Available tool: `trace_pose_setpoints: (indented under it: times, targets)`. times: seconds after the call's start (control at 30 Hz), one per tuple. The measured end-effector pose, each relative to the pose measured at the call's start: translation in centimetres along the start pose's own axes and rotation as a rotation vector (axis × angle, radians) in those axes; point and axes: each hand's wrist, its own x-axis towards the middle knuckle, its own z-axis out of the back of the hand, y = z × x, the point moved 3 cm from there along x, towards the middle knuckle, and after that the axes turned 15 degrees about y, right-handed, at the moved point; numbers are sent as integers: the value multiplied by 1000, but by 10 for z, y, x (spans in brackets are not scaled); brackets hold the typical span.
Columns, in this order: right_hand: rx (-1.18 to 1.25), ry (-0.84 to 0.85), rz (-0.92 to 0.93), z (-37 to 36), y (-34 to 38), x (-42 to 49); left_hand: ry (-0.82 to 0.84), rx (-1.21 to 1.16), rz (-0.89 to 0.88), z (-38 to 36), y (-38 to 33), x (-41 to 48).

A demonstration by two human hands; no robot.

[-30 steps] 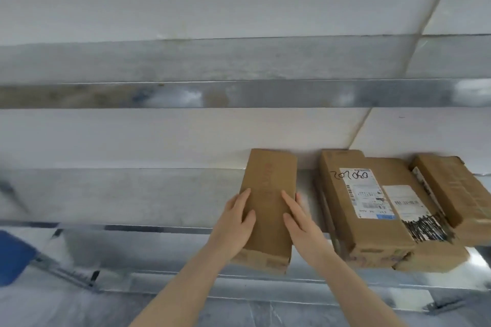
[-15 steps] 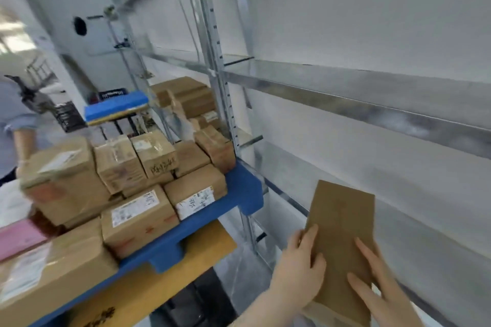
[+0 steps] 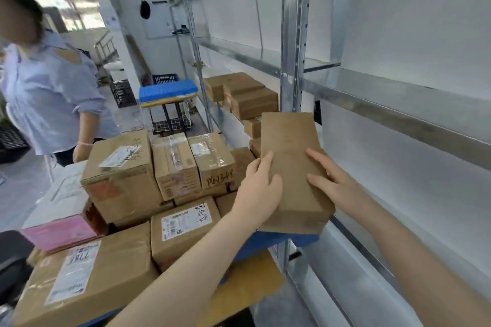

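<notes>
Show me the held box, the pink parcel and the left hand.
held box (image 3: 288,145), head view, bare top face
pink parcel (image 3: 60,232), head view, top surface
left hand (image 3: 259,194), head view, back of hand

The box (image 3: 289,162) sits centre frame, my left hand (image 3: 259,191) on its left edge, my right hand (image 3: 334,183) on its right. Stacked parcels (image 3: 132,194) fill the lower left; the shelf rack (image 3: 398,106) runs along the right, more boxes (image 3: 247,95) on it behind.
</notes>
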Motion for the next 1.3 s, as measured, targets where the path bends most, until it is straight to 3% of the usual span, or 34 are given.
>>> trace_pose_setpoints:
  times: [0.3,0.57,0.8,1.03,1.3]
  targets:
    - [28,259,55,24,-9,176,-125,-23,177,65,29,103]
    - [-10,435,-19,30,-34,272,-138,-36,325,80,67,165]
    - [-18,507,-92,9,-58,305,-96,5,377,78,106,175]
    - [-35,494,-145,0,-66,312,-87,200,484,79,121,178]
    - [14,449,-164,-7,-67,310,-100,221,500,82,125,177]
